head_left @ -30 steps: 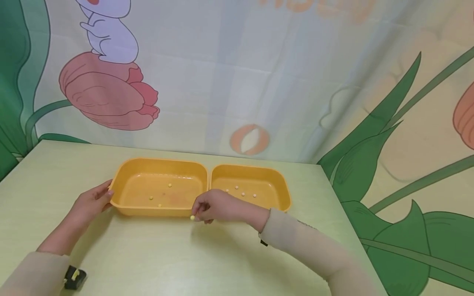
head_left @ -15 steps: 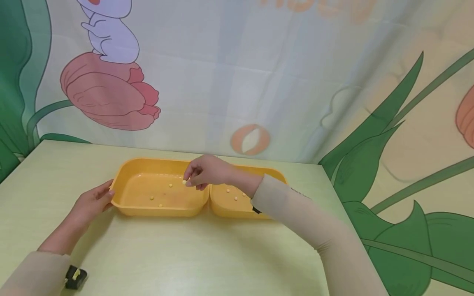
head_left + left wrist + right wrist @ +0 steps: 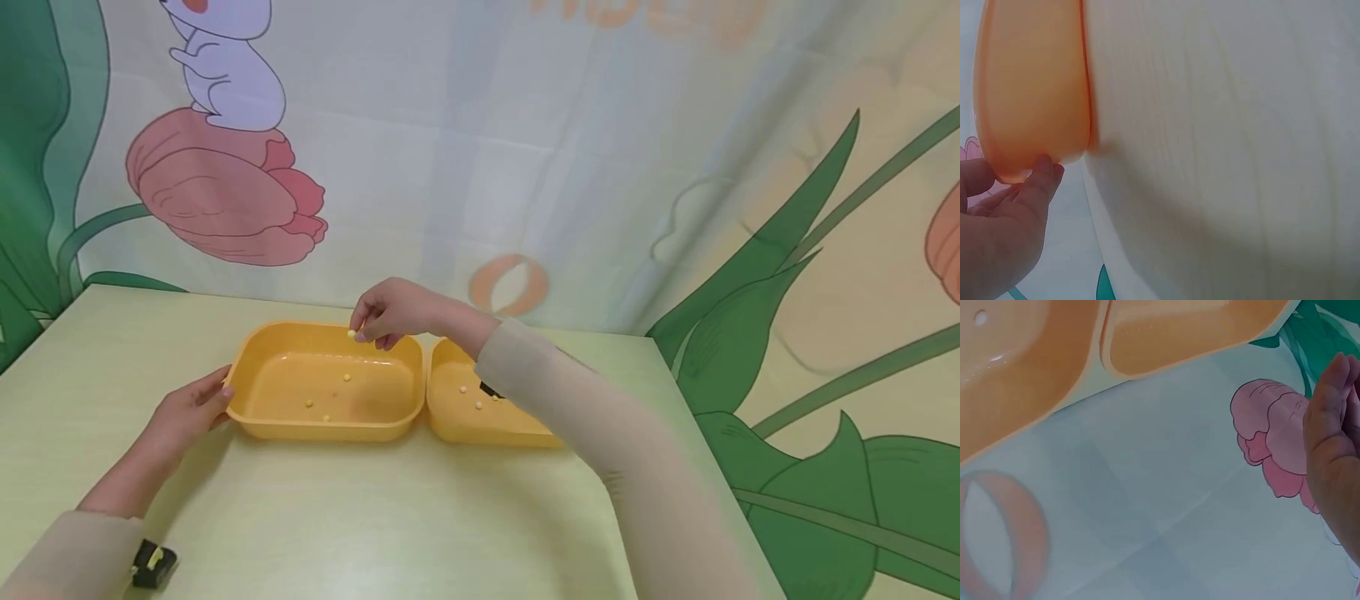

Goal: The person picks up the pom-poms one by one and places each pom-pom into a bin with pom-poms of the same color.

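Note:
In the head view my left hand (image 3: 185, 416) grips the left end of the larger yellow tray (image 3: 315, 431), with the thumb at the rim. The left wrist view has the fingers (image 3: 1040, 187) against the tray's end (image 3: 1038, 94). My right hand (image 3: 397, 311) pinches a small pale-yellow ball (image 3: 352, 334) between thumb and fingertips, above the far rim of that tray. Several little yellow balls, one of them a yellow ball (image 3: 347, 378), lie on the tray's floor. In the right wrist view the right hand (image 3: 1338, 437) is at the right edge and the ball is hidden.
A smaller yellow tray (image 3: 487, 435) stands against the right side of the larger one. Pale little balls (image 3: 462, 390) lie in it, partly hidden by the right sleeve (image 3: 570, 400). A printed curtain (image 3: 390, 167) hangs behind the table (image 3: 360, 517).
My right hand has risen from in front of the trays, moving up and left with the ball to above the larger tray's far rim. The left hand has stayed on the tray.

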Motion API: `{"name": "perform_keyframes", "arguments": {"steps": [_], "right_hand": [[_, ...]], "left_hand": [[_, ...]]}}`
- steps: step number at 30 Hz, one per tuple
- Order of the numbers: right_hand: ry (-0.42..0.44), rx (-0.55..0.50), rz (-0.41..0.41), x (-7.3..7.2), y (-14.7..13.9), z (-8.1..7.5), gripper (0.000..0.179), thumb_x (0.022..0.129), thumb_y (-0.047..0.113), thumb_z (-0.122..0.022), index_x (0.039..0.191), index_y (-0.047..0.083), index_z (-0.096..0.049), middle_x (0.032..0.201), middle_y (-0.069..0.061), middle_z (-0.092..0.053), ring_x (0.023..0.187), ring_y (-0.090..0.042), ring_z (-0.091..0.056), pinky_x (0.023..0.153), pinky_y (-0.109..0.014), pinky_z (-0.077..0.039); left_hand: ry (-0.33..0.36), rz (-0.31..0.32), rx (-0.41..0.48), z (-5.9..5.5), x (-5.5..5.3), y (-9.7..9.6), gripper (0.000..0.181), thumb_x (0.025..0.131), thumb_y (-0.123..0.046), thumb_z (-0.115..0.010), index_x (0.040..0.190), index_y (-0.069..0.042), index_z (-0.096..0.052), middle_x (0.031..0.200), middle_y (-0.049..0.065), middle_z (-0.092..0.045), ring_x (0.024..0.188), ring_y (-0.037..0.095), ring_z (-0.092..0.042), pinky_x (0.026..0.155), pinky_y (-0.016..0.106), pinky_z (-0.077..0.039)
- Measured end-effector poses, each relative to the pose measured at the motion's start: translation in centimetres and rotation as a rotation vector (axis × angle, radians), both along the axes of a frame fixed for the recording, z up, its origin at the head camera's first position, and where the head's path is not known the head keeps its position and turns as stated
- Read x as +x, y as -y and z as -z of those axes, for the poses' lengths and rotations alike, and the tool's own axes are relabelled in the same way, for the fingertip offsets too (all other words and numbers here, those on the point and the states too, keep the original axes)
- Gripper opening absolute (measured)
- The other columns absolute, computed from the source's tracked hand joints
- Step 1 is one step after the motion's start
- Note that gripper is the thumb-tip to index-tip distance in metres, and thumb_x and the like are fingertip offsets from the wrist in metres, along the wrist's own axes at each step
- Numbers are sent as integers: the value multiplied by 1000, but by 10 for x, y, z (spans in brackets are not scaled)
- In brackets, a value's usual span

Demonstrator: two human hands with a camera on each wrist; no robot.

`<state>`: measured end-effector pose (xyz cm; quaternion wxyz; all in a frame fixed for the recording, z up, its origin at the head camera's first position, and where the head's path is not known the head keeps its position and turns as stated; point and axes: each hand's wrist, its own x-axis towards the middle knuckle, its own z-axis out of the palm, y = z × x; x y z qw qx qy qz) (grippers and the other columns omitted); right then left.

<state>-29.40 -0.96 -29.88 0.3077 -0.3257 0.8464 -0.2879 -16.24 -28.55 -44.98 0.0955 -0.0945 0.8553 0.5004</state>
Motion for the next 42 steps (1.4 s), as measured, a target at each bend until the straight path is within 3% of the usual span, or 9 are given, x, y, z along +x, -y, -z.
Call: {"name": "perform_keyframes", "arguments": {"steps": [9,21,27,35,39,42], "right_hand": [[5,102,-53,-24,26,11,15,99,12,-67,110,3,-70,84,-1,-61,73,-12,-62,74,-21,-64],[61,196,-44,-38,57,28,9,99,13,-66,104,7,-69,87,-1,-61,75,-13,-59,74,-17,-61],[156,209,-28,-40,67,40,7,99,12,-66,101,6,-68,83,-1,-61,72,-13,-59,70,-16,-60],[307,166,66,-40,70,62,7,99,8,-65,102,3,-68,78,-3,-62,68,-14,-56,66,-18,-59],[336,186,99,-35,71,62,8,99,6,-64,103,0,-67,78,-5,-61,69,-16,-55,69,-21,-58],[344,220,126,-31,72,61,10,99,5,-65,105,-2,-68,78,-6,-60,71,-17,-56,71,-23,-57]], "left_hand": [[-19,1,-2,1,-1,1,62,113,-31,-30,160,6,-11,160,39,-25,144,50,-40,104,37,-51],[5,-17,-4,-4,0,3,63,113,-33,-30,161,3,-9,162,37,-22,145,51,-39,108,42,-46],[9,-24,5,-3,0,2,63,113,-33,-31,161,2,-9,162,36,-22,146,50,-39,108,41,-46],[4,-26,21,-3,1,-1,61,113,-28,-32,161,4,-9,162,37,-22,147,50,-38,107,38,-49],[-11,-22,25,-1,1,-2,61,113,-28,-33,160,5,-11,161,37,-24,146,49,-39,104,33,-53],[-30,-16,22,-1,2,-1,60,113,-27,-34,160,6,-14,160,37,-26,134,32,-60,100,24,-58]]}}
